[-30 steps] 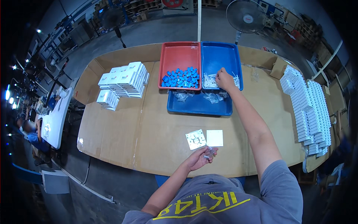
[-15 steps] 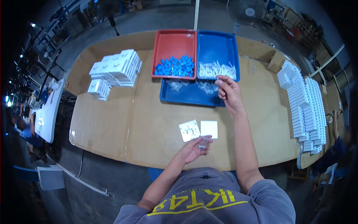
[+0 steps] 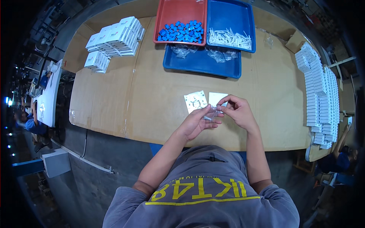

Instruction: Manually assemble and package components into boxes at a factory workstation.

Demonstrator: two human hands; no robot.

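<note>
Over the near middle of the table, my left hand (image 3: 195, 124) holds a small clear plastic bag (image 3: 213, 113) between thumb and fingers. A short white piece (image 3: 207, 118) shows in or behind the bag's film. My right hand (image 3: 240, 113) meets it from the right, thumb and forefinger pinched at the bag's upper edge; anything else in that pinch is hidden. Just beyond the hands lie two square white plates: one with small fittings on its face (image 3: 194, 100), the other plain (image 3: 215, 97) and partly covered by my right fingers.
A red tray (image 3: 156, 22) holds blue parts (image 3: 182, 32). Beside it, a blue tray (image 3: 251, 22) holds white sticks (image 3: 230, 38). A lower blue tray (image 3: 201, 70) contains clear bags (image 3: 224, 56). White boxes (image 3: 114, 36) are stacked left, white pieces (image 3: 319, 95) right. Other people work at both sides.
My right hand has come back from the white sticks to the bag in my left hand. The view has tilted, so the table sits higher in the picture.
</note>
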